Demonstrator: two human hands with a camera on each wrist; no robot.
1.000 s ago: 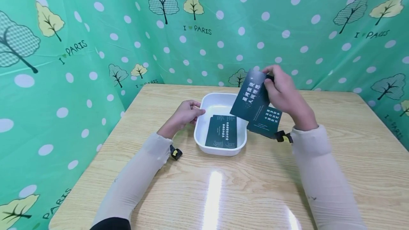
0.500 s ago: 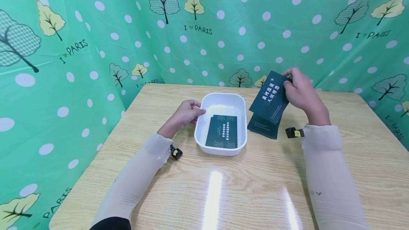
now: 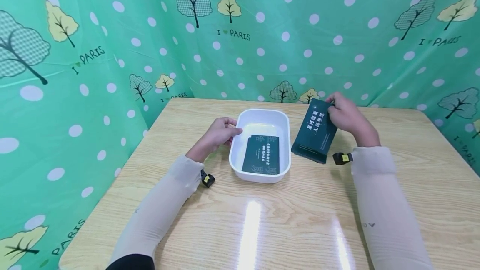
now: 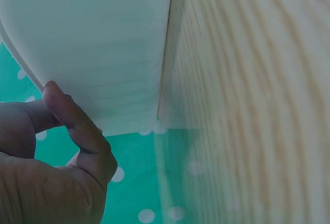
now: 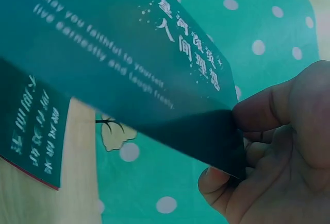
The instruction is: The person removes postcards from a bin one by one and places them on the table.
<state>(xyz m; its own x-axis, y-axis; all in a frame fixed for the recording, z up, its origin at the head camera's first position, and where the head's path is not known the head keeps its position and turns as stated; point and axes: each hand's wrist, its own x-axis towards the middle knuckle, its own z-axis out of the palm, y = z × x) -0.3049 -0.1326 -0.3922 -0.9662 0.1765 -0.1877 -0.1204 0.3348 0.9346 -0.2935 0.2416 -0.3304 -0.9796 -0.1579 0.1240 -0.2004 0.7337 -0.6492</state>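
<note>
My left hand [image 3: 219, 131] pinches the left rim of a white plastic tray [image 3: 243, 113], thumb on the edge, as the left wrist view also shows. Inside the tray lie dark green printed cards [image 3: 261, 155], bunched toward its near end. To the right of the tray, my right hand [image 3: 346, 113] pinches a dark green card [image 3: 316, 126] with white lettering by its far right corner. That card hangs tilted over a small stack of similar cards [image 5: 38, 126] on the table, covering most of it in the head view.
The light wood table [image 3: 300, 216] reaches forward to a green curtain [image 3: 322, 32] with white dots and printed trees, which also closes off the left side. A small black-and-yellow device sits at each wrist.
My right hand has carried the card rightward from beside the tray, then lowered it over the stack on the table. The left hand and tray have stayed put.
</note>
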